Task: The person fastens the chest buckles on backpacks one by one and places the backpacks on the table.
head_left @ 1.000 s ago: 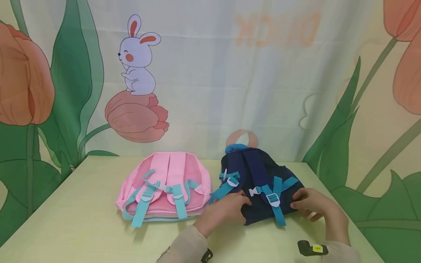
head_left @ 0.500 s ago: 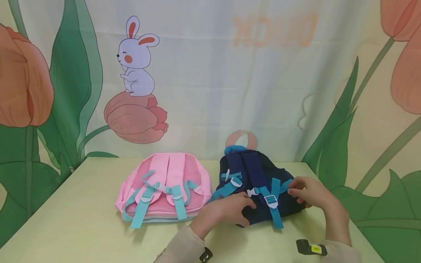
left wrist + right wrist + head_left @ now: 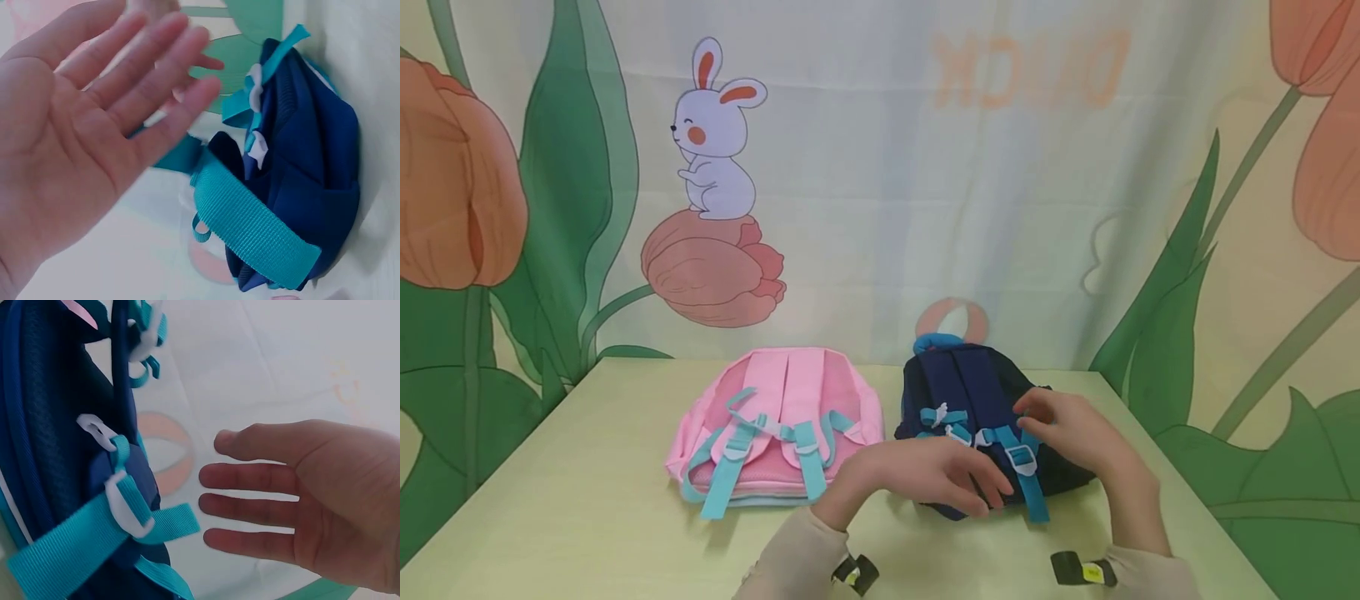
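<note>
A navy backpack lies on the right part of the table, its shoulder straps facing up. Teal webbing and white buckles hang from its straps. My left hand hovers over the lower left of the bag, palm bare and fingers spread in the left wrist view. Above the bag's right side is my right hand. In the right wrist view its fingers are nearly straight, apart from the white buckle and teal strap. Neither hand grips anything.
A pink backpack with light teal straps lies left of the navy one. The pale yellow table ends at a printed curtain with tulips and a rabbit.
My right hand has left the bag's right edge strap and moved left over the bag. My left hand has lifted off and shifted right. The left-hand teal strap now lies differently, tucked nearer the bag.
</note>
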### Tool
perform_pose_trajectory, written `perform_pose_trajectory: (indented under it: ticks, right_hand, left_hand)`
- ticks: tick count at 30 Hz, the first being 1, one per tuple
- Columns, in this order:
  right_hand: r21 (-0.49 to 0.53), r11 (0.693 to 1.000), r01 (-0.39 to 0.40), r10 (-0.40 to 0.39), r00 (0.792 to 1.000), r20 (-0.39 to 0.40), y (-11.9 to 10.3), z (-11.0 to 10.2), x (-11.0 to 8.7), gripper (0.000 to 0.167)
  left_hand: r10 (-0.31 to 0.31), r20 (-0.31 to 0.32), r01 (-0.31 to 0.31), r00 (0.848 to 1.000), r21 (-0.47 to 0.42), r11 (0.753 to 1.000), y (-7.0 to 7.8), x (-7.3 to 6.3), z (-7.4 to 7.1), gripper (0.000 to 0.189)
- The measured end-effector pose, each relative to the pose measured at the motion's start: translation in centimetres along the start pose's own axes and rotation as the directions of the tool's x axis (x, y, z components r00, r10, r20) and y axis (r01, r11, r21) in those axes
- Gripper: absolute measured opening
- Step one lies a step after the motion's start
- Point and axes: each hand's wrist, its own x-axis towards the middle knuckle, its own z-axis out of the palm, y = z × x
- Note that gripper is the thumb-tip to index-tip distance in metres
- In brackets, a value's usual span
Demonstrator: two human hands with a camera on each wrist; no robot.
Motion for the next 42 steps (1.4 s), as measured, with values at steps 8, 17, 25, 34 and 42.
perform_pose_trajectory:
  ticks: [8,17,25,34,42]
  right_hand:
    - [-0.007,0.999,0.053,-0.053,0.998,-0.031,-0.5,0.9,0.7,0.021]
    - [0.006,1.0,0.015,-0.016,1.0,0.018,-0.2,2.3,1.6,0.022]
    - [0.01,1.0,-0.003,0.003,0.999,0.046,0.0,3.1,1.9,0.019]
    - [0.02,1.0,0.002,-0.003,0.997,0.073,0.7,3.8,1.9,0.019]
    - [0.01,1.0,0.001,-0.002,0.999,0.052,1.0,4.7,2.4,0.02]
  left_hand:
    - [0.05,-0.247,-0.099,0.968,-0.191,0.977,-0.3,-1.9,-1.9,0.029]
    - [0.008,-0.529,-0.104,0.849,-0.152,0.983,-2.7,-2.0,-2.7,0.02]
    - [-0.088,-0.682,-0.002,0.726,-0.129,0.992,-4.8,-1.3,-2.5,0.02]
    - [-0.202,-0.752,0.173,0.627,-0.118,0.978,-6.5,0.2,-1.5,0.029]
    - [-0.271,-0.732,0.24,0.624,-0.15,0.959,-6.9,0.2,-1.2,0.039]
